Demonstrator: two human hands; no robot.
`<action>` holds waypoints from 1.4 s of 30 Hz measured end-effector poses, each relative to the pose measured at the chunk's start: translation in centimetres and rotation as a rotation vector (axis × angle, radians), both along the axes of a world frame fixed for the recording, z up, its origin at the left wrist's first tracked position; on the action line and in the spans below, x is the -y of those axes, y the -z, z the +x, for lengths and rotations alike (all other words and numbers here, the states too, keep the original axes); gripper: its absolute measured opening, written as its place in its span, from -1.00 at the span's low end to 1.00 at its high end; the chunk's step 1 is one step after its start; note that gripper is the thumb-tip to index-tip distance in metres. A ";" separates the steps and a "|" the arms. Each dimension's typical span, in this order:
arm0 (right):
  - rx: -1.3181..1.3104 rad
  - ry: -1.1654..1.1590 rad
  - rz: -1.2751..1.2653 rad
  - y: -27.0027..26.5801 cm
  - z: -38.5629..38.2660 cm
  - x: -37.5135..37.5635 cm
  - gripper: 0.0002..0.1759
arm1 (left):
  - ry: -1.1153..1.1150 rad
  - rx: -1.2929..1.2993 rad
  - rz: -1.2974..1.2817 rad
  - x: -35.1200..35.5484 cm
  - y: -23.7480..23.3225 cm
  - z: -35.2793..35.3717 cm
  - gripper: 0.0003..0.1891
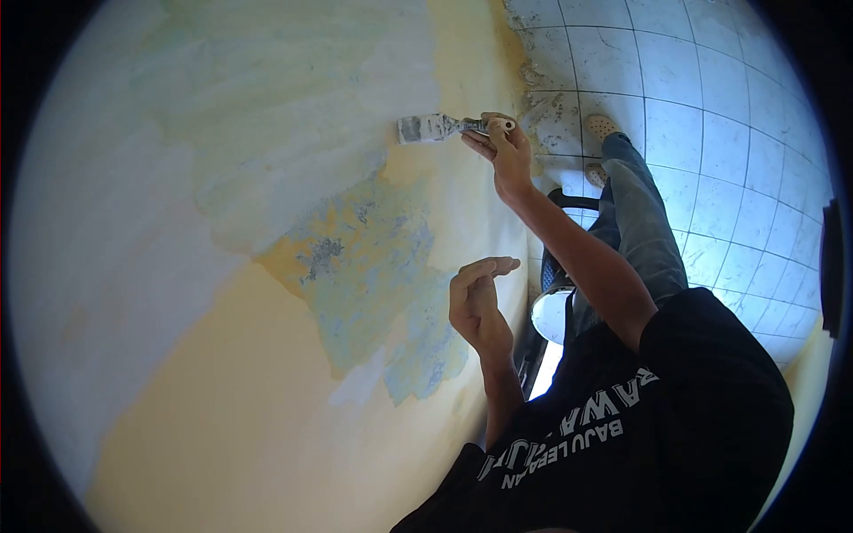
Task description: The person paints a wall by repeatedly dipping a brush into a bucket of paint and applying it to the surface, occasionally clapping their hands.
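A flat brush (428,129) with a whitish, paint-smeared head and a dark handle is gripped in my right hand (508,155). Its head lies against or just in front of the pale wall (204,346); contact is hard to tell. Below it in the view, my left hand (480,302) is raised near the wall, fingers bent and loosely together, with nothing visible in it. Beside both hands is a rough blue-green and ochre patch (378,266) where the wall coating is uneven.
White floor tiles (666,80) with debris along the wall's foot fill the upper right. A round white container (553,315) and a dark seat-like object (573,202) stand near my legs. A dark object (832,266) shows at the far right edge.
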State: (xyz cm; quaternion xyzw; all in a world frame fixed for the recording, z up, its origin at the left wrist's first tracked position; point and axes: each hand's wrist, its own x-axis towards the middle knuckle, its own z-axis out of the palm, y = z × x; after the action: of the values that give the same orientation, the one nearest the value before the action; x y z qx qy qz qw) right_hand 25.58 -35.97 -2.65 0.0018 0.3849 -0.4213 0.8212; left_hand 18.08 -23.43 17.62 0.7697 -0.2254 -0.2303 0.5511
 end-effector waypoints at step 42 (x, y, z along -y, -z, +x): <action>-0.187 0.014 -0.083 5.3 2.5 -0.3 -0.78 | 0.080 0.088 0.014 0.9 -1.0 -1.4 -0.80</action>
State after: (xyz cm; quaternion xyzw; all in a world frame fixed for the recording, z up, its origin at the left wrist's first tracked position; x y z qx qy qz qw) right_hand 28.05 -35.68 -7.91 -0.0690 0.4421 -0.4412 0.7779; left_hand 16.69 -24.29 18.64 0.7734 -0.2783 -0.2196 0.5255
